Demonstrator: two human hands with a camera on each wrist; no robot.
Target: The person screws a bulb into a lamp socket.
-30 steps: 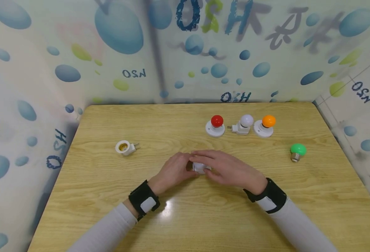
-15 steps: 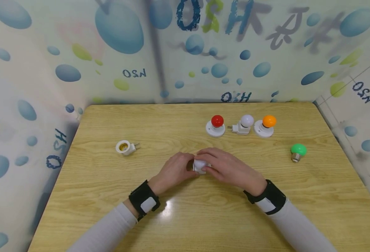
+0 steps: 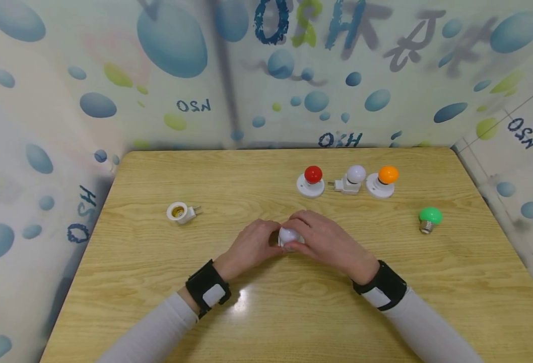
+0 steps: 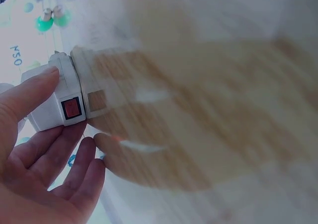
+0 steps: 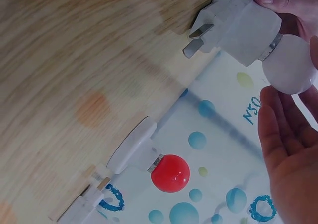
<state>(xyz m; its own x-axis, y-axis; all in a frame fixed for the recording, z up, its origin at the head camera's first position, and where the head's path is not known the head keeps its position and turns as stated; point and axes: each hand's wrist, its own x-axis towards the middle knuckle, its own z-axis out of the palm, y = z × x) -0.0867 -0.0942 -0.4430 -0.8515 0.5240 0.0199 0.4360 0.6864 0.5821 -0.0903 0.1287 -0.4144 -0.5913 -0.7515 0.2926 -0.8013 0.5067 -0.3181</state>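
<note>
At the middle of the table, my left hand (image 3: pixel 253 245) grips a white plug-in lamp socket (image 4: pixel 44 102), thumb on one side and fingers on the other. A red switch (image 4: pixel 72 108) shows on the socket's side, and two flat prongs (image 5: pixel 198 40) stick out in the right wrist view. My right hand (image 3: pixel 330 245) holds a white bulb (image 5: pixel 289 65) between thumb and fingers. The bulb sits in the socket's mouth, with a thin band of its metal base showing between them.
Behind the hands stand a red bulb (image 3: pixel 313 174) and an orange bulb (image 3: pixel 388 175) in round holders, with a white bulb (image 3: pixel 355 174) in a plug-in socket between them. A loose green bulb (image 3: pixel 430 217) lies right; an unfilled plug-in socket (image 3: pixel 180 213) lies left.
My right fingers have shifted round the white bulb, uncovering more of it, and the right wrist has moved slightly left. My left hand and the socket stay in place.
</note>
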